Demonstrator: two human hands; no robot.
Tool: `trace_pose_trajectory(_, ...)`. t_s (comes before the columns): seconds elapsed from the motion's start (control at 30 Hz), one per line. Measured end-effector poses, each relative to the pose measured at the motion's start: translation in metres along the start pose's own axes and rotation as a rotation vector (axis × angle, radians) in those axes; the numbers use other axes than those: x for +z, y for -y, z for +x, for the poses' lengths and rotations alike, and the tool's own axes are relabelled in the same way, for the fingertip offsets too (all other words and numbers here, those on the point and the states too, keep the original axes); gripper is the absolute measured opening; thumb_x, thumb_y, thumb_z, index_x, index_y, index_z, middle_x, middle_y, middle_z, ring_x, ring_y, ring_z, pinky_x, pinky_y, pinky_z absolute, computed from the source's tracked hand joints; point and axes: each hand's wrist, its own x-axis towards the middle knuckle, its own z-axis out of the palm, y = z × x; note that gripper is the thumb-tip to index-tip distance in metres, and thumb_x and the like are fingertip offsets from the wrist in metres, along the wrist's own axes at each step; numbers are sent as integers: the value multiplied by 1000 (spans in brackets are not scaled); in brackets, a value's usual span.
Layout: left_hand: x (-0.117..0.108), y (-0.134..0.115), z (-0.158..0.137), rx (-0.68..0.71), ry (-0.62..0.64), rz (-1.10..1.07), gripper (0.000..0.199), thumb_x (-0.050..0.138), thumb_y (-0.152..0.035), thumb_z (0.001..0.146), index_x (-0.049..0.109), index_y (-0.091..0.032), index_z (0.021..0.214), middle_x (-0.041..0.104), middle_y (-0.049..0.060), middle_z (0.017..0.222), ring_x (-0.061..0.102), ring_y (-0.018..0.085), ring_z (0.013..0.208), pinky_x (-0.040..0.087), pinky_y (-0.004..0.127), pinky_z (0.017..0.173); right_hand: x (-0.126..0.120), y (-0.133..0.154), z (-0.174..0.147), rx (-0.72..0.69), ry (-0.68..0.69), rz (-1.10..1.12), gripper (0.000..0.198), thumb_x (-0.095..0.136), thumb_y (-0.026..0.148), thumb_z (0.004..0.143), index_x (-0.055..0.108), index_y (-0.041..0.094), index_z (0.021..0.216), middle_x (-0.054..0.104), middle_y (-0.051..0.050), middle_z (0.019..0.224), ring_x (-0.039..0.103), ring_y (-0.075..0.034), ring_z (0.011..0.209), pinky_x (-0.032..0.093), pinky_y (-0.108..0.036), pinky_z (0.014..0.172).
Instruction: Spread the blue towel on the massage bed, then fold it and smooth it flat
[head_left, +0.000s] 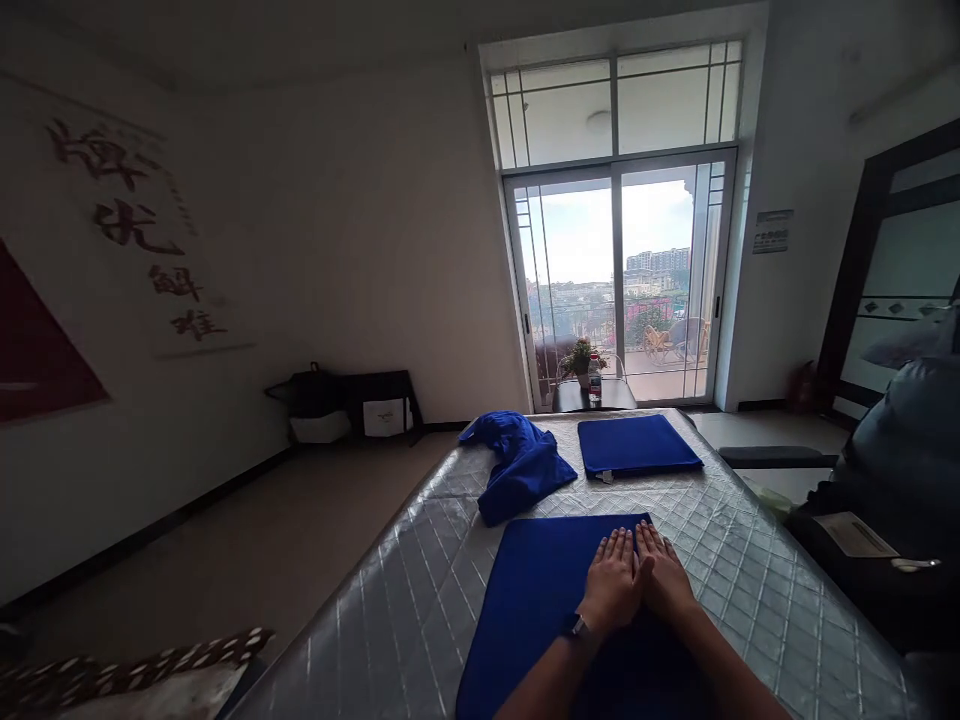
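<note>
A flat blue folded cloth (pixel 525 600) lies on the silver quilted table cover (pixel 420 580), nearest to me. My left hand (pixel 616 580), with a dark watch on its wrist, rests palm down on this cloth, fingers stretched out. Beside it my right hand (pixel 664 572) also lies flat near the cloth's right edge, the two hands touching at the thumbs. Farther back is a crumpled blue cloth (pixel 525 465) at the left. A second neatly folded blue cloth (pixel 640 445) with a small white tag sits to its right.
Beyond the far edge stands a small dark table (pixel 613 397) with a potted plant (pixel 581 362) and a bottle (pixel 595 380). Black bags (pixel 319 400) rest on the floor by the left wall. A dark chair (pixel 847 560) is at the right; a sliding glass door (pixel 615 280) is ahead.
</note>
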Motion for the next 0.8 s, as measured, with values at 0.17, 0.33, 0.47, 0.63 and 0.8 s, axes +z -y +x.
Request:
trace_pose_trajectory(0.17, -27, 48, -33, -141, 26, 89, 82, 3, -60, 101, 28, -6, 158, 22, 13, 166, 15, 25, 155, 16, 47, 128, -6, 5, 2, 50, 14, 54, 66, 17, 36, 102, 23, 4, 159, 19, -11, 166, 12, -22, 155, 10, -42, 125)
trace_pose_trajectory(0.33, -60, 119, -84, -360, 34, 227, 81, 5, -59, 102, 26, -3, 158, 21, 15, 165, 16, 27, 155, 18, 47, 128, -4, 5, 3, 55, 15, 63, 66, 19, 35, 101, 24, 4, 158, 18, -12, 166, 9, -20, 155, 8, -42, 125)
trace_pose_trajectory(0.47, -71, 149, -117, -421, -15, 241, 82, 5, -60, 102, 26, -3, 158, 22, 16, 165, 19, 27, 154, 21, 46, 127, 2, 3, 6, 51, -9, 33, 66, 18, 36, 101, 26, 4, 158, 21, -11, 166, 10, -21, 155, 9, -42, 125)
trace_pose_trajectory(0.63, -71, 151, -125, -424, -54, 177, 86, 3, -62, 101, 25, -1, 157, 21, 18, 165, 20, 28, 154, 22, 46, 126, 9, 1, 7, 39, -31, -9, 66, 18, 38, 101, 27, 5, 158, 22, -11, 166, 13, -21, 155, 12, -42, 125)
trace_pose_trajectory(0.8, -74, 149, -125, -417, -82, 142, 87, 0, -62, 100, 26, -1, 157, 23, 18, 164, 20, 27, 154, 20, 46, 127, 4, 5, 5, 38, -38, -62, 65, 17, 36, 102, 26, 4, 158, 23, -12, 165, 15, -22, 155, 15, -43, 125)
